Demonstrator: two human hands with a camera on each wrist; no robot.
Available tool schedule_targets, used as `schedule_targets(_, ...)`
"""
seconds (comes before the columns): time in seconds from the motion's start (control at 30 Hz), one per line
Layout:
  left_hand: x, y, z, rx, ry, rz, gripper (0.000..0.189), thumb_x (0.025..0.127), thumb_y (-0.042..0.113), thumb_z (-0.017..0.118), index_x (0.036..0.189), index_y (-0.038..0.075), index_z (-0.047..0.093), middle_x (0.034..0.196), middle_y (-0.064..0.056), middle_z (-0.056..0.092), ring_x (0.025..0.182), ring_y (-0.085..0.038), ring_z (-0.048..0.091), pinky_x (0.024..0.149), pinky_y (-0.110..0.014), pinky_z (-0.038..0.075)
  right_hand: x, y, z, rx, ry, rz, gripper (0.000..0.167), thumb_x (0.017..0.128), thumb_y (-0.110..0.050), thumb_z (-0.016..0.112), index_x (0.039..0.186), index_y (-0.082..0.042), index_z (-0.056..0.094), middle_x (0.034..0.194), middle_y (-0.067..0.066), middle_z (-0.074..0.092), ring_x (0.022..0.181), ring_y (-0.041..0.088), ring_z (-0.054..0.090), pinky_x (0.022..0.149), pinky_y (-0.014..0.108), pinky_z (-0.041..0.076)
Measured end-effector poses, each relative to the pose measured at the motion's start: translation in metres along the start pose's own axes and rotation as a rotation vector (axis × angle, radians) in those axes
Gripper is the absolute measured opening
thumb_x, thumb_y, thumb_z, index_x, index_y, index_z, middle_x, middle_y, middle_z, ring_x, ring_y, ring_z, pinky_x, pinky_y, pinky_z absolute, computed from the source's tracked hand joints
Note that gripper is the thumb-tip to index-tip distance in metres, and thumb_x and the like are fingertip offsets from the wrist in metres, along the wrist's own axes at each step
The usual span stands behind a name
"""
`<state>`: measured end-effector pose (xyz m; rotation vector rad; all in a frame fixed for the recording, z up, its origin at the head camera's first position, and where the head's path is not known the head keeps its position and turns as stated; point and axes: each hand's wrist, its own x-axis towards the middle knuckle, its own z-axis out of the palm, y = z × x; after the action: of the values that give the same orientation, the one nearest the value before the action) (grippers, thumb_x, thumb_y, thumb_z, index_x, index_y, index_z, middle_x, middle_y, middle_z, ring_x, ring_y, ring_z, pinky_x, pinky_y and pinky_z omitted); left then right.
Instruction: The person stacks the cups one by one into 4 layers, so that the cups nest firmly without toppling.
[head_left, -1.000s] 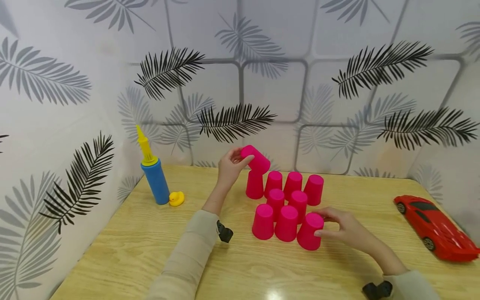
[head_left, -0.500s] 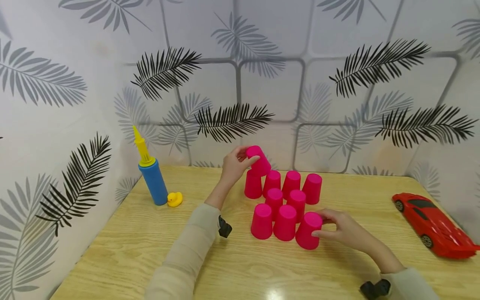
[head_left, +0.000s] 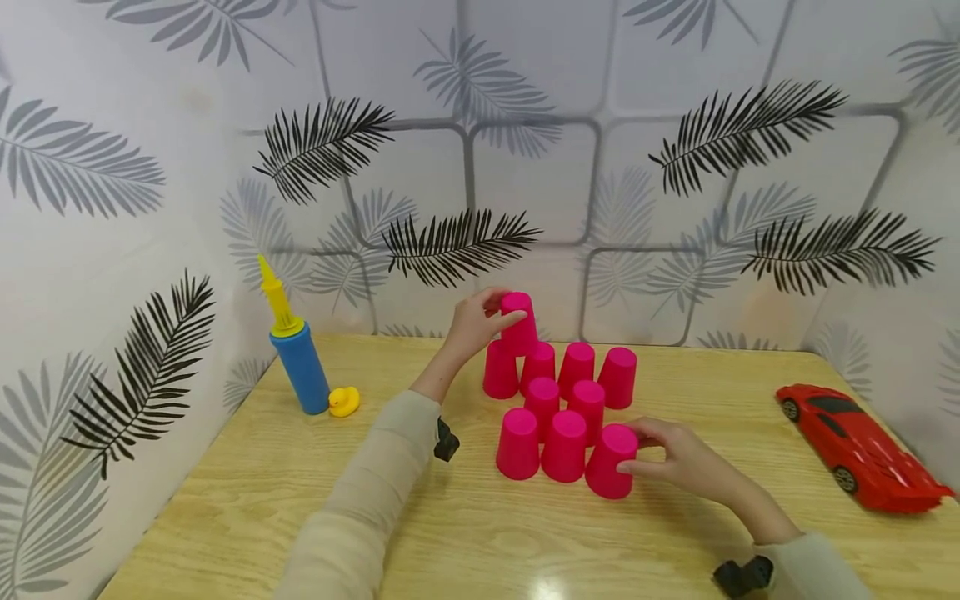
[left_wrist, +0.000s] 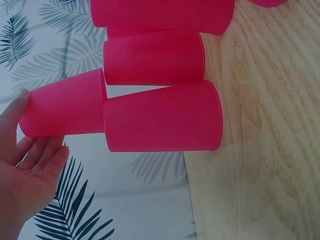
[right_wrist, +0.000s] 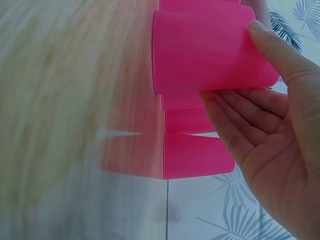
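Nine pink cups (head_left: pixel 564 447) stand on the tabletop (head_left: pixel 457 537) — left grip (head_left: pixel 476 323) holding a raised cup (head_left: pixel 517 327), right grip (head_left: pixel 681 457) grasping the front-right cup (head_left: pixel 609 465).

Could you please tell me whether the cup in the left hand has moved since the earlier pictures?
Yes: the cup in the left hand has moved right, away from the yellow duck, and tipped nearly upright.

Head view: bright, diffuse light; white glare on the wooden tabletop (head_left: pixel 450 533), on the near side of the fingers (head_left: pixel 651 430) of the right hand (head_left: pixel 686 458); soft shadow beneath it. Left wrist view: dimmer. Right wrist view: hazy, blurred wood grain and pink reflections left of the fingers.
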<state>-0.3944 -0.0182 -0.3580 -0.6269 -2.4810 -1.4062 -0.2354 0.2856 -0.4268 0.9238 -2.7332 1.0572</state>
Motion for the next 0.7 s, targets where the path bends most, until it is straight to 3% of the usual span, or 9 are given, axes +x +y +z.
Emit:
schedule_targets(0.3, 0.001, -0.001, -0.001, 0.006, -0.038, 0.004, 0.050, 0.088, 0.030, 0.074, 0.129, 0.007, 0.059, 0.121, -0.013, 0.067, 0.114, -0.028, 0.063, 0.104, -0.039, 0.052, 0.003, 0.001, 0.002, -0.007, -0.005, -0.008, 0.043, 0.083, -0.029, 0.077, 0.117, -0.006, 0.065, 0.107, 0.007, 0.072, 0.093, -0.002, 0.065, 0.081, 0.032, 0.061)
schedule_targets(0.43, -0.001, -0.003, -0.001, -0.039, -0.038, -0.013, 0.058, 0.089, 0.032, 0.072, 0.136, 0.006, 0.052, 0.133, -0.015, 0.060, 0.125, -0.030, 0.057, 0.110, -0.042, 0.047, 0.003, 0.001, 0.001, -0.008, -0.007, -0.009, 0.042, 0.083, -0.029, 0.077, 0.116, -0.006, 0.065, 0.106, 0.006, 0.072, 0.092, -0.003, 0.064, 0.081, 0.033, 0.061)
schedule_targets(0.53, -0.006, -0.004, -0.004, -0.103, -0.002, -0.026, 0.061, 0.090, 0.032, 0.071, 0.140, 0.006, 0.048, 0.141, -0.016, 0.054, 0.132, -0.029, 0.052, 0.114, -0.041, 0.042, 0.001, 0.001, -0.003, -0.019, -0.016, 0.010, 0.042, 0.084, -0.030, 0.077, 0.116, -0.006, 0.065, 0.106, 0.005, 0.072, 0.093, -0.003, 0.064, 0.082, 0.032, 0.060)
schedule_targets(0.7, -0.021, -0.002, -0.010, -0.193, 0.071, 0.009, 0.055, 0.091, 0.029, 0.069, 0.138, 0.007, 0.050, 0.141, -0.015, 0.055, 0.132, -0.026, 0.053, 0.115, -0.039, 0.040, -0.007, 0.006, -0.018, -0.059, 0.020, 0.079, 0.043, 0.083, -0.029, 0.078, 0.116, -0.005, 0.065, 0.106, 0.005, 0.072, 0.092, 0.000, 0.064, 0.083, 0.037, 0.060)
